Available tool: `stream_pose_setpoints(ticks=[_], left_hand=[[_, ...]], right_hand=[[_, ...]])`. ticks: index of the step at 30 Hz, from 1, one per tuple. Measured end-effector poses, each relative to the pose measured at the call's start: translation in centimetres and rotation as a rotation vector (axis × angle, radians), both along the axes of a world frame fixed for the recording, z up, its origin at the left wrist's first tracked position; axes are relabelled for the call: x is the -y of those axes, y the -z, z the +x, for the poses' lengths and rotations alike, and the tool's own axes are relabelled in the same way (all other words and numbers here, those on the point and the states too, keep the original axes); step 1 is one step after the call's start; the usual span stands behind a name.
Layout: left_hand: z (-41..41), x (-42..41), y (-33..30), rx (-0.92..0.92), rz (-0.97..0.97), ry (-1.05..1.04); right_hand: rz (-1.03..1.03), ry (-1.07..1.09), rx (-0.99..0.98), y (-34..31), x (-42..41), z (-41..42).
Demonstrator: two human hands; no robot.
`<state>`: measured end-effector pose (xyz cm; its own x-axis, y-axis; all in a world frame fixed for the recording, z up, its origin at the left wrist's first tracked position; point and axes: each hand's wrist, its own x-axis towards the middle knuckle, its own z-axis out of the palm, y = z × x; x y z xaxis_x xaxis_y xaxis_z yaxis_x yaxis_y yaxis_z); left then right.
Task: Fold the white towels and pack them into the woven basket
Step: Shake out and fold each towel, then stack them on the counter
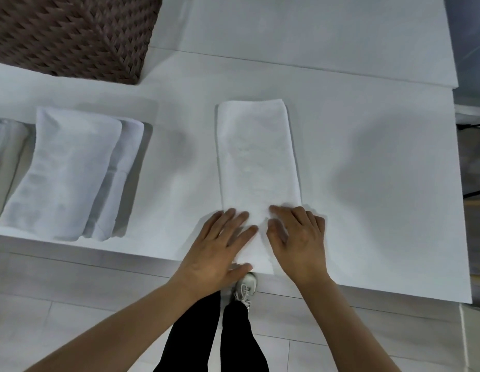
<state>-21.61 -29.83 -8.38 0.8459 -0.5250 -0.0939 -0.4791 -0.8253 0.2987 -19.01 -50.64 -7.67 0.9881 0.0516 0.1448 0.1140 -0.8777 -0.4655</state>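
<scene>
I'm seeing left hand (221, 247) and right hand (298, 241) lying flat, fingers straight, pressing long folded towel (257, 157) on bench (367, 157), hands covering its near end, woven basket (69, 33) cropped top-left, folded stack (67, 173) running off left edge.

White table, tiled floor
A white-covered table (367, 130) stands on pale grey floor tiles (72, 304); black trouser legs (233, 339) and a grey laced shoe (245, 287) show below its edge
</scene>
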Motion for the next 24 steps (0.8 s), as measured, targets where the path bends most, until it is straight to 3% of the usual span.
stream_pose_setpoints(ticks=[6, 13, 18, 22, 24], left_hand=[[-1.8, -1.0, 0.5, 0.052, 0.046, 0.09], [-2.1, -0.9, -1.3, 0.088, -0.248, -0.082], [-0.4, -0.6, -4.4, -0.09, -0.42, -0.376], [1.4, -0.7, -6.0, -0.263, -0.563, -0.622], [2.5, -0.7, -6.5, -0.297, -0.645, -0.707]], right_hand=[[-0.04, -0.012, 0.041, -0.7, 0.8, 0.1], [0.009, -0.08, 0.008, -0.1, 1.9, -0.2], [0.322, -0.067, -0.241, -1.7, 3.2, 0.0], [0.703, 0.102, -0.465, -3.1, 4.0, -1.0], [0.788, 0.126, -0.53, -4.1, 3.9, -1.2]])
